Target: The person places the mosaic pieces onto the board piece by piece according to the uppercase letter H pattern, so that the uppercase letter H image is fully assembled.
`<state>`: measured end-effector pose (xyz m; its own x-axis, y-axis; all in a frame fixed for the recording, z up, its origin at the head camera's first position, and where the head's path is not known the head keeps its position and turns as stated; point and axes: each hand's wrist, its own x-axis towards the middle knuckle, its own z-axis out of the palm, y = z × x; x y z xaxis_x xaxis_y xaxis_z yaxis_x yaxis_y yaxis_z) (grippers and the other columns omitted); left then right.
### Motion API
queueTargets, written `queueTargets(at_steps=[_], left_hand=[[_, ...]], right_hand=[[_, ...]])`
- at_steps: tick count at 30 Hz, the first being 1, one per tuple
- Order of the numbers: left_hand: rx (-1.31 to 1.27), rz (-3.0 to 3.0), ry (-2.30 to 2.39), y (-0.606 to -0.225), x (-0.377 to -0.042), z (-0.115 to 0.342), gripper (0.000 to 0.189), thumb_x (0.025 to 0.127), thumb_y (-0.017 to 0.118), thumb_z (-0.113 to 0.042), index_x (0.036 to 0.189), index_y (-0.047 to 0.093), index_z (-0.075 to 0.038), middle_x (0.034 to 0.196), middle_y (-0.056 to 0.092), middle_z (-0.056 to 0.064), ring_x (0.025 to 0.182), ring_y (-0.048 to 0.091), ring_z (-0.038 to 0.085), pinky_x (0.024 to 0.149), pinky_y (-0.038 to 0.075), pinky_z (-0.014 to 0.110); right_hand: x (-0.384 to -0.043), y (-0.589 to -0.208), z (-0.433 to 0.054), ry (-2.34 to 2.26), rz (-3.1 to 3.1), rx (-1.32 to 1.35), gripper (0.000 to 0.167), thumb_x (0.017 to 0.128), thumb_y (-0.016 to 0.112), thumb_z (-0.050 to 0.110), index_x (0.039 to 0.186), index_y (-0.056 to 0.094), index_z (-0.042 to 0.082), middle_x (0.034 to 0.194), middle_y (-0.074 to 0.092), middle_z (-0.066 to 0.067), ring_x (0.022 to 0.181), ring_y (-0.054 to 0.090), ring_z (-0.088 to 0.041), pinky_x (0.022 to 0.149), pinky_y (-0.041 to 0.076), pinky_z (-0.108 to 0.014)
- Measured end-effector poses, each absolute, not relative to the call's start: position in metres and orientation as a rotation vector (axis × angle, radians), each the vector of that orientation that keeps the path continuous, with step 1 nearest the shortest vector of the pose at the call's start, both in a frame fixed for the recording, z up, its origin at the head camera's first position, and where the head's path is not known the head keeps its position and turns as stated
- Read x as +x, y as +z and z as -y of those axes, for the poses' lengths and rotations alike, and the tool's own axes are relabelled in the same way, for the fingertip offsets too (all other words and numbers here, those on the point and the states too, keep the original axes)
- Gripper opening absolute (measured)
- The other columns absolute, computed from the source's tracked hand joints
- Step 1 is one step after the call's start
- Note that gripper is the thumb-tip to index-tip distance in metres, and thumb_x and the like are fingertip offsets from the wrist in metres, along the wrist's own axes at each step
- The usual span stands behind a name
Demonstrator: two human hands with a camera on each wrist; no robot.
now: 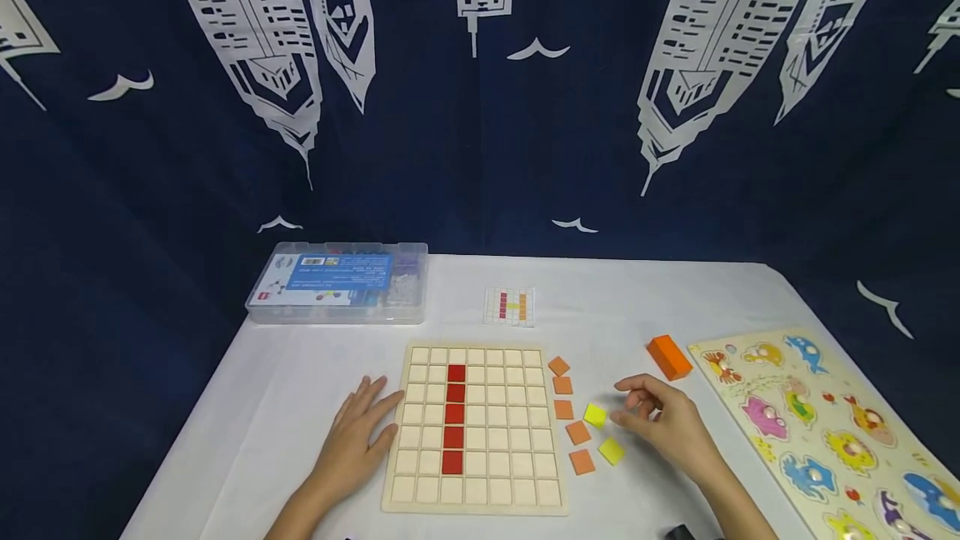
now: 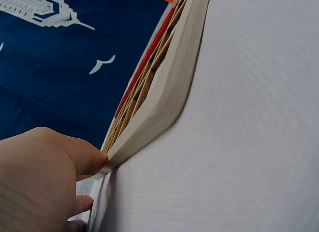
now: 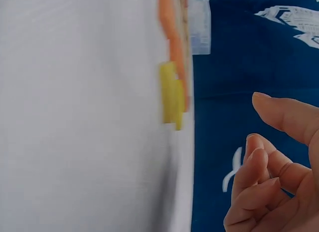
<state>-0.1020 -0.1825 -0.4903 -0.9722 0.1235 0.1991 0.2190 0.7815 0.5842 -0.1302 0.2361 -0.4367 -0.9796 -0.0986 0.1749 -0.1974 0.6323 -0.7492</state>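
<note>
A wooden grid board point(image 1: 506, 440) lies on the white table, with a column of several red square tiles point(image 1: 453, 413) in its left part. My left hand point(image 1: 356, 440) rests at the board's left edge, fingers extended; in the left wrist view a finger point(image 2: 89, 157) touches the rim. Just right of the board lie several loose orange tiles point(image 1: 577, 432) and two yellow tiles point(image 1: 611, 451). Above the table near the yellow tiles, my right hand point(image 1: 667, 423) has thumb and index apart, the other fingers loosely bent, and nothing between them.
Behind the board lies a small printed card point(image 1: 509, 307) showing a coloured grid. A clear plastic case point(image 1: 337, 283) sits at the back left. An orange block point(image 1: 669, 357) and an animal knob puzzle point(image 1: 825, 432) are on the right. A black object point(image 1: 679, 532) shows at the front edge.
</note>
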Motion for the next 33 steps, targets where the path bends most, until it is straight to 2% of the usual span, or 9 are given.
queueTargets(at_steps=[20, 33], left_hand=[[-0.275, 2.819, -0.946, -0.489, -0.1, 0.183, 0.044, 0.092, 0.064, -0.012, 0.135, 0.059, -0.012, 0.153, 0.041, 0.017, 0.147, 0.024, 0.041, 0.118, 0.017, 0.059], [-0.273, 2.829, -0.947, -0.488, -0.099, 0.183, 0.044, 0.092, 0.063, -0.012, 0.136, 0.058, -0.013, 0.153, 0.041, 0.016, 0.147, 0.023, 0.04, 0.119, 0.016, 0.059]], right_hand=[[-0.138, -0.466, -0.233, 1.317, 2.832, 0.152, 0.034, 0.073, 0.084, 0.008, 0.103, 0.067, 0.004, 0.076, 0.058, 0.001, 0.059, 0.046, -0.004, 0.052, 0.04, -0.019], [-0.137, -0.467, -0.226, 1.283, 2.899, 0.098, 0.032, 0.074, 0.084, 0.011, 0.102, 0.067, 0.006, 0.076, 0.059, 0.001, 0.061, 0.045, -0.005, 0.054, 0.039, -0.019]])
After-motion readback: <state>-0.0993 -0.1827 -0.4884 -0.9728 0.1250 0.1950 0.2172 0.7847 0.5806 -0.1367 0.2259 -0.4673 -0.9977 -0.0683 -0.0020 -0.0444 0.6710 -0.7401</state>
